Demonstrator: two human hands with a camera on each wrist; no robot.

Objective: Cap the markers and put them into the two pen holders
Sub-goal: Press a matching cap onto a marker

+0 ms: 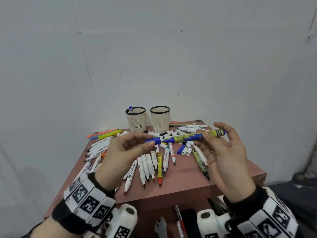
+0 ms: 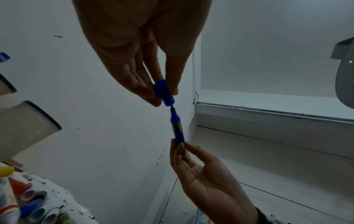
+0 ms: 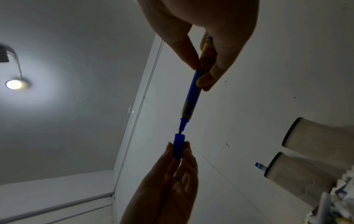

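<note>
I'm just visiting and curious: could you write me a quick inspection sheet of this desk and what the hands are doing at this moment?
Surface: small reddish-brown table, standing against a white wall.
Job's things: blue-and-yellow marker, uncapped, tip right at the mouth of the blue cap, not yet pushed on. Left pen holder has one capped marker standing in it; right pen holder shows nothing above its rim.
Clutter: loose markers spread across the table, many uncapped; loose caps among them.
Grippers: left hand pinches the cap; right hand pinches the marker's barrel.
Cables: nothing seen.
Surroundings: ceiling lamp lit, in the right wrist view.
</note>
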